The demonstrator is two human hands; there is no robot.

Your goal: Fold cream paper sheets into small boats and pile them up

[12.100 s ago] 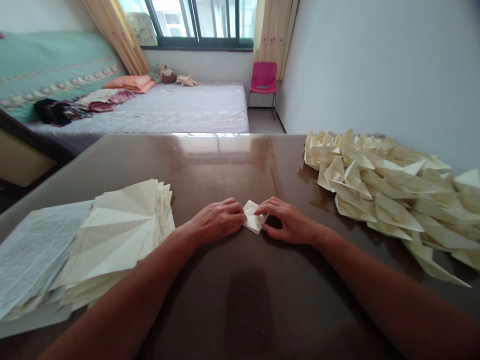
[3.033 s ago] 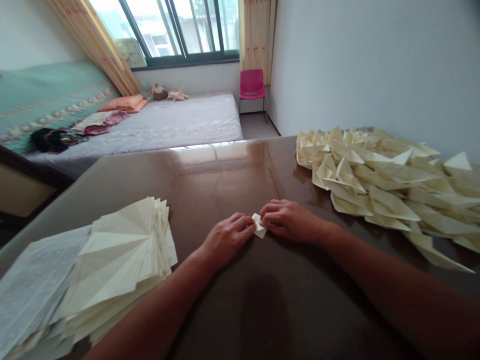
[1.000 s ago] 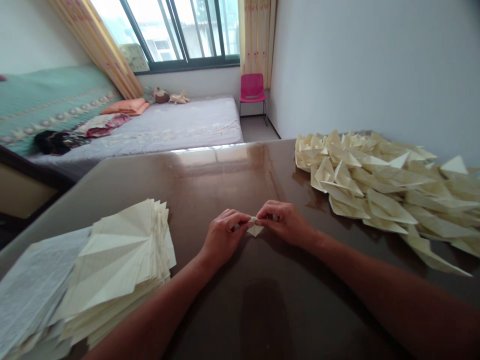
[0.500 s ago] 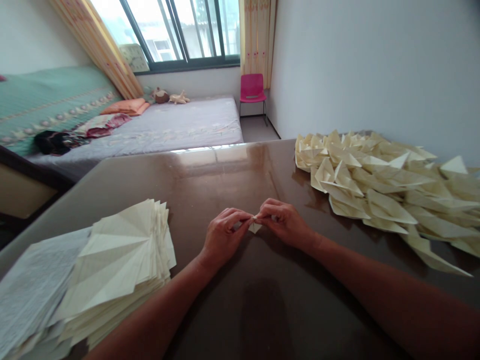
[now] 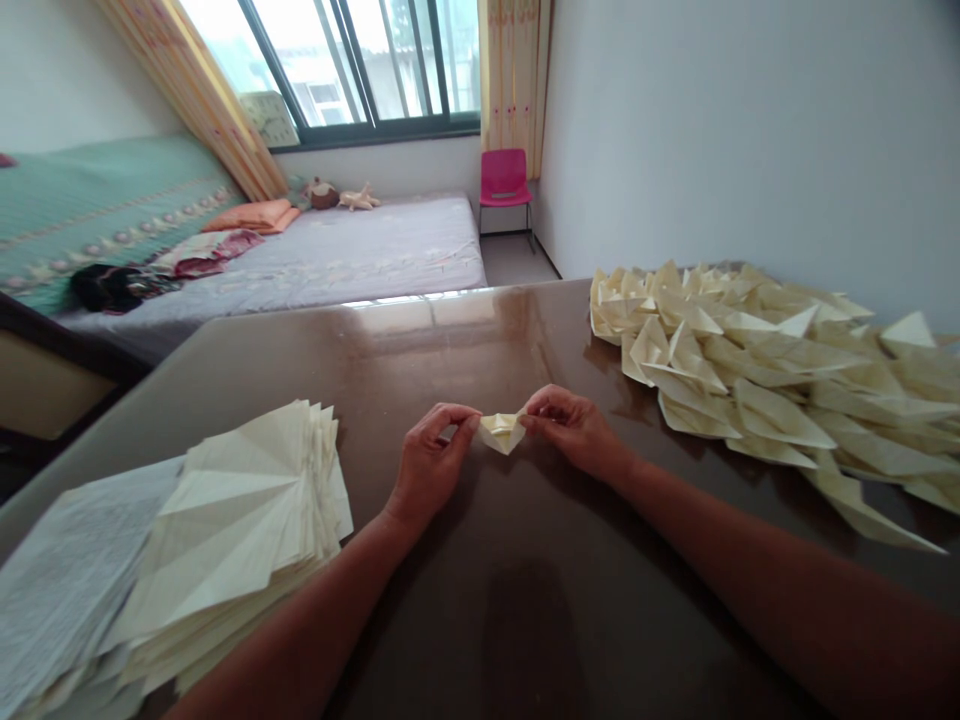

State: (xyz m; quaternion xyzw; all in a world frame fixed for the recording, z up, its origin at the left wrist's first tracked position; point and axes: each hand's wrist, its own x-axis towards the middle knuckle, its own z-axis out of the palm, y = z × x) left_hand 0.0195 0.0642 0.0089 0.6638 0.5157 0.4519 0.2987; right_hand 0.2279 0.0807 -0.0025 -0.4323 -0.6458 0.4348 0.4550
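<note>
Cream folded paper (image 5: pixel 502 432) sits between the two hands, above the middle of the brown glossy table (image 5: pixel 420 370); we can't tell if its lower point touches the surface. We see the left hand (image 5: pixel 435 455) pinching its left end, thumb and index finger closed on the tip. The right hand (image 5: pixel 574 425) pinches the right end, thumb and index finger closed too, other fingers curled. The paper spans the gap, pointed at the bottom, with a small raised fold in the middle. To the left we have a stack of creased cream sheets (image 5: pixel 225 510), partly over whitish printed sheets (image 5: pixel 75 560); the left forearm covers part of the cream stack. On the right, near the wall (image 5: pixel 720 130), we note a big heap of folded paper shapes (image 5: pixel 780 370). Beyond the table: bed (image 5: pixel 375 235), pink chair (image 5: pixel 505 180), window (image 5: pixel 397 60).
</note>
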